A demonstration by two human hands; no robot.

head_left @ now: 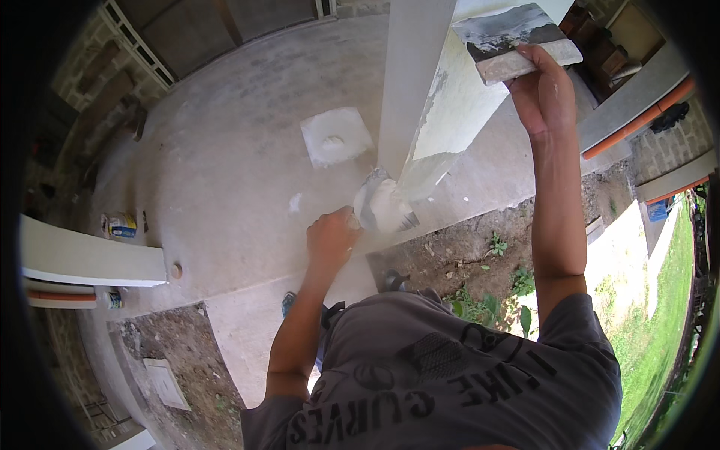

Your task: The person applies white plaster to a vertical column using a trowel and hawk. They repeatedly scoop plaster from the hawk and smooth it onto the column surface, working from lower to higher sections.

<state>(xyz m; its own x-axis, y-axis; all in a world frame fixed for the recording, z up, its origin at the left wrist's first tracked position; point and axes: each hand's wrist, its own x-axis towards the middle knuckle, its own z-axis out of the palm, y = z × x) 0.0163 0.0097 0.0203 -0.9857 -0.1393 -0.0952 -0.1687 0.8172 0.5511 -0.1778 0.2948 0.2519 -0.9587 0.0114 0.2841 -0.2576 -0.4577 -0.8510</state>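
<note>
My right hand is raised by the upper part of a pillar. Its fingers and thumb grip the near edge of a flat rectangular block, which has a dark, white-smeared face and a pale edge; its exact kind is unclear. The pillar is partly coated in patchy white. Lower down, my left hand is closed, with something pale at its fingertips that I cannot make out. Right beside those fingers is a white-and-dark smeared, roughly round piece, near the pillar's foot. Whether the hand holds this piece is unclear.
A white square board with a small pale lump lies on the concrete floor. Farther left stand a labelled tub and a low white wall. Soil with small plants borders the slab, and grass is at right.
</note>
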